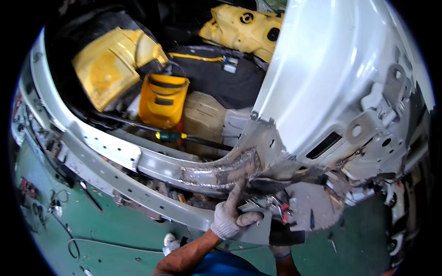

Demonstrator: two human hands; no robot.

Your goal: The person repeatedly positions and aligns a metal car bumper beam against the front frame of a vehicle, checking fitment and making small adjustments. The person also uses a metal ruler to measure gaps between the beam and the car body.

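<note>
My left hand (228,217), in a whitish glove soiled on the fingers, reaches to the curved corner of a silver-grey car body (161,166). Its index finger stretches out to the edge of a rough welded seam (223,175), and the thumb points to the right. The other fingers are not clearly seen. My right hand (280,251), also gloved, is low in the view beneath a dark rectangular piece (286,234); its fingers are hidden. Beside the left thumb is a flat grey sheet (255,229).
Inside the body opening lie a yellow-orange shield (163,108) with dark slots, a green-and-yellow handle (170,135) and yellow moulded pieces (108,66). Small tools (281,209) rest on a grey surface at right. A hose (115,246) crosses the green floor (133,221).
</note>
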